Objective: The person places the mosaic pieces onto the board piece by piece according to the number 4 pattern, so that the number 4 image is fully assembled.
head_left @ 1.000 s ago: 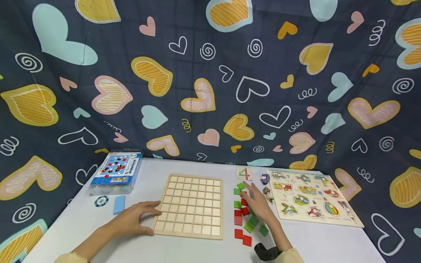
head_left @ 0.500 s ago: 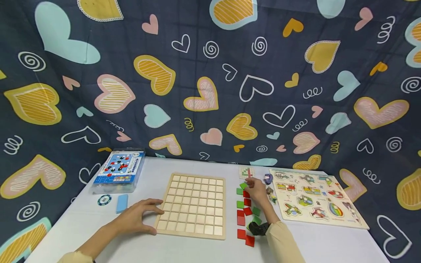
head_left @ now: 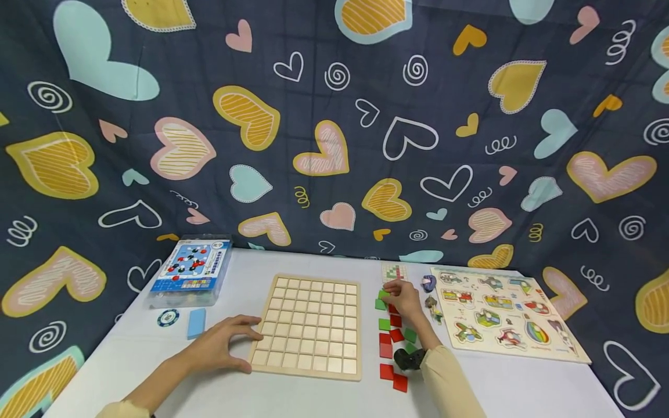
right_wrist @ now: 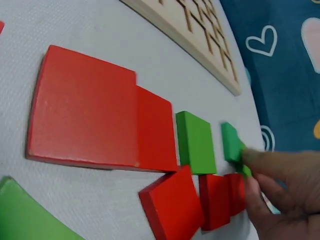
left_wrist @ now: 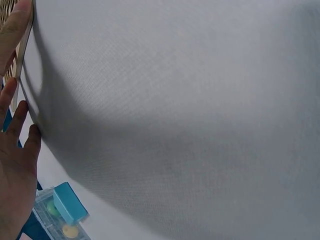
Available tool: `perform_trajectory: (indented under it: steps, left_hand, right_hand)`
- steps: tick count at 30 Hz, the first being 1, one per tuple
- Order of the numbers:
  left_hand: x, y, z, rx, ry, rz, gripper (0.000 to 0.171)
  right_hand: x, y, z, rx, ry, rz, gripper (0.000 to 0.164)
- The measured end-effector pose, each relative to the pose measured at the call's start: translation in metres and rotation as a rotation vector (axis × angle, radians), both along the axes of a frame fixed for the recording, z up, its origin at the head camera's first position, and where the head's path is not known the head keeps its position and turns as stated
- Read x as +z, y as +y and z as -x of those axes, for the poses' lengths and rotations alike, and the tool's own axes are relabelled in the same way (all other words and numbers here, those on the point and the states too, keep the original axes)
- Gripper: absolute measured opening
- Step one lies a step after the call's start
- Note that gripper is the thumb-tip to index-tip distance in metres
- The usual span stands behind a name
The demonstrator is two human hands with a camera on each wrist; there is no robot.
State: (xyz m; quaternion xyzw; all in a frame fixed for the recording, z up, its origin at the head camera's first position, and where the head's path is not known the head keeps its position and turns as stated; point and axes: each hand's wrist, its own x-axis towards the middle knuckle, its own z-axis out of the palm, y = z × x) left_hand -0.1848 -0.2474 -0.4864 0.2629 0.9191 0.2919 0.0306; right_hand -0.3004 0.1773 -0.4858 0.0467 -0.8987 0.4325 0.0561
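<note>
My right hand (head_left: 405, 300) is at the far end of a loose group of square tiles, pinching a green tile (head_left: 383, 294) between thumb and fingers. Right beside it lies another green tile (head_left: 380, 305). Several red tiles, such as a red tile (right_wrist: 85, 107) large in the right wrist view, lie nearer the wrist. My left hand (head_left: 223, 343) rests at the left edge of a wooden grid board (head_left: 308, 374), fingers loosely spread and touching the frame. In the left wrist view, the left hand's fingers (left_wrist: 17, 120) lie along the board's edge.
Behind the tiles lies a small patterned card (head_left: 394, 271). To the right are a purple figure (head_left: 428, 283), another small figure (head_left: 433, 309) and a picture puzzle board (head_left: 509, 316). At left stand a boxed set (head_left: 190, 273), a round chip (head_left: 168, 317) and a blue block (head_left: 196, 323).
The right hand has closed its fingers on the green tile and shifted it slightly left. Its forearm has swung inward over the nearer tiles. The left hand has stayed at the board.
</note>
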Motion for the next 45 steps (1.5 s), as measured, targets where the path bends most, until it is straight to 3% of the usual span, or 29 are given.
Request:
perform_trajectory:
  steps: [6, 12, 19, 30, 39, 45]
  left_hand:
    - [0.002, 0.001, 0.002, -0.005, 0.0, -0.003, 0.056]
    - [0.003, 0.002, 0.0, -0.011, 0.018, -0.007, 0.056]
    - [0.003, 0.0, -0.002, -0.004, -0.01, -0.022, 0.055]
    - [0.004, 0.002, -0.001, -0.006, -0.018, -0.03, 0.053]
    - [0.003, 0.002, -0.001, -0.005, -0.023, -0.03, 0.053]
    - [0.003, 0.002, -0.001, -0.025, 0.02, -0.022, 0.054]
  right_hand:
    - [0.007, 0.002, 0.0, 0.131, -0.12, 0.074, 0.025]
    - [0.012, 0.004, -0.003, 0.206, -0.196, 0.116, 0.032]
    - [0.014, 0.002, -0.002, 0.263, -0.208, 0.095, 0.032]
    - [0.003, -0.002, 0.001, 0.189, -0.108, 0.056, 0.014]
    - [0.014, 0.003, -0.006, 0.308, -0.202, 0.124, 0.025]
    - [0.015, -0.002, -0.005, 0.287, -0.2, 0.06, 0.025]
